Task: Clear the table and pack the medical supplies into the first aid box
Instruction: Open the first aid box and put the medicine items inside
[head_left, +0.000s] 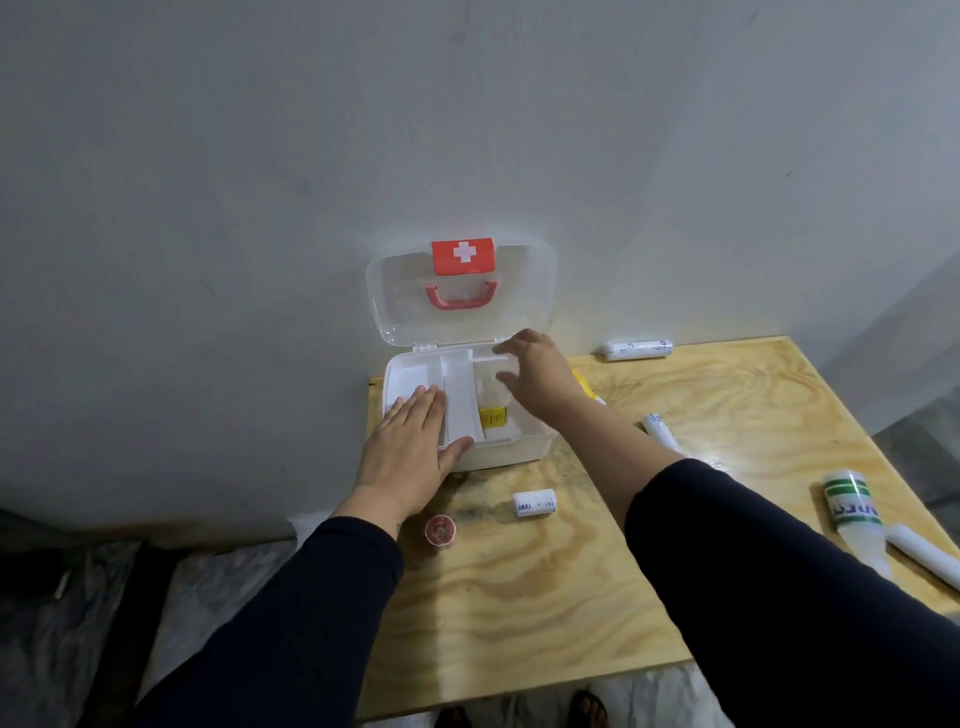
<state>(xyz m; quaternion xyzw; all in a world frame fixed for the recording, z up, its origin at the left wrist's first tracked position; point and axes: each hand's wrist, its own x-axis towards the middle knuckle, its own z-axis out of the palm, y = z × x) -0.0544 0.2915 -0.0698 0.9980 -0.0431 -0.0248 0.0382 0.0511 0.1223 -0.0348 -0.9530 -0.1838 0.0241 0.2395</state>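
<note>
The white first aid box (506, 449) stands open at the table's far left corner, its clear lid (530, 296) with a red cross label leaning against the wall. A white inner tray (460, 395) lies in the box's left part, and a yellow item (492, 417) shows beside it. My left hand (410, 447) lies flat on the tray's front left, fingers spread. My right hand (535, 374) hovers over the box's right side with fingers apart, holding nothing I can see. A small white bandage roll (535, 504) and a red tape roll (440, 530) lie in front of the box.
On the plywood table (545, 597) lie a wrapped white roll (638, 348) by the wall, another roll (660, 430) near my right forearm, a green-banded bottle (852, 506) and a white tube (924, 558) at the right edge. A yellow item (584, 387) peeks out behind my right wrist.
</note>
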